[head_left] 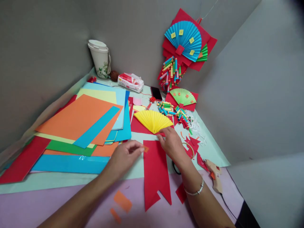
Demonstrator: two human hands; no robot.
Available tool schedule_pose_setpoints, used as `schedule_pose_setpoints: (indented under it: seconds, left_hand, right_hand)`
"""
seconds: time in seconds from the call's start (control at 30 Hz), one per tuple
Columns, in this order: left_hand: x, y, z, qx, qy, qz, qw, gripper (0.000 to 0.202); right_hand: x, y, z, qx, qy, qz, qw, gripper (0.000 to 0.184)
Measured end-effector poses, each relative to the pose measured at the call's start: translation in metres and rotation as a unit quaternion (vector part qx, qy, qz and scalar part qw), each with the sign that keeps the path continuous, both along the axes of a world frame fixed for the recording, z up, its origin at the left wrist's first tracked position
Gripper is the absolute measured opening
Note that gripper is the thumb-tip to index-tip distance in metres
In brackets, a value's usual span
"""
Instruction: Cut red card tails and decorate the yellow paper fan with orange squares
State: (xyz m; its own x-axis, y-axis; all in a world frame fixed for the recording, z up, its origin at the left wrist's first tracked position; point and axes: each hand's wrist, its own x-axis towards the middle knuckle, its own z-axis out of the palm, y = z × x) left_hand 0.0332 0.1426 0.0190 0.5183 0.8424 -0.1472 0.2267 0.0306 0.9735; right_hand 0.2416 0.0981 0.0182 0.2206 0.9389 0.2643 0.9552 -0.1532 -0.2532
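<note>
My left hand (pixel 125 155) pinches a small orange paper square (pixel 145 148) between thumb and fingertips, just left of a long red paper banner (pixel 155 172) with a notched end. My right hand (pixel 171 143) rests with fingers bent on the base of a yellow pleated paper fan (pixel 153 120), pressing it where it meets the red paper. A silver bracelet (pixel 195 191) circles my right wrist.
A stack of coloured paper sheets (pixel 80 126) fills the left. A glue gun (pixel 213 174) lies at the right. A green fan (pixel 182 96), rolled paper tubes (pixel 173 110), a phone (pixel 156 93), a tissue pack (pixel 130 82) and a cup (pixel 100 58) sit behind. A blue fan decoration (pixel 184 39) hangs on the wall. Orange scraps (pixel 122 201) lie near me.
</note>
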Motion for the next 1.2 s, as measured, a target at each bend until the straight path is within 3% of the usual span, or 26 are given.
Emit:
schedule_pose_setpoints:
  seconds: [0.1, 0.23, 0.4, 0.63, 0.87, 0.97, 1.07, 1.2]
  left_hand:
    - [0.005, -0.016, -0.007, 0.100, 0.015, -0.142, 0.985, 0.014]
    - [0.008, -0.030, -0.021, 0.237, 0.095, -0.230, 0.939, 0.019]
    - [0.008, -0.035, -0.027, 0.316, 0.131, -0.253, 0.905, 0.021]
    - [0.010, -0.032, -0.033, 0.331, 0.147, -0.244, 0.900, 0.021]
    - [0.008, -0.027, -0.031, 0.324, 0.160, -0.251, 0.898, 0.021]
    - [0.008, -0.026, -0.029, 0.336, 0.162, -0.242, 0.896, 0.021]
    - [0.007, -0.026, -0.030, 0.343, 0.160, -0.227, 0.897, 0.023]
    - [0.005, -0.025, -0.032, 0.343, 0.160, -0.223, 0.898, 0.022]
  right_hand:
    - [-0.006, 0.008, -0.003, -0.031, -0.054, 0.022, 0.998, 0.014]
    - [-0.011, 0.028, -0.008, -0.068, -0.091, 0.019, 0.993, 0.015]
    - [-0.015, 0.044, -0.013, -0.076, -0.100, 0.010, 0.992, 0.012]
    - [-0.011, 0.038, -0.008, -0.074, -0.104, -0.005, 0.992, 0.016]
    - [0.007, -0.007, 0.014, -0.093, -0.090, -0.010, 0.992, 0.016]
    - [0.006, -0.044, 0.021, -0.125, -0.074, -0.075, 0.987, 0.021]
    - [-0.002, -0.079, 0.023, -0.202, -0.049, -0.124, 0.970, 0.020]
    - [-0.014, -0.100, 0.019, -0.253, -0.022, -0.156, 0.955, 0.016]
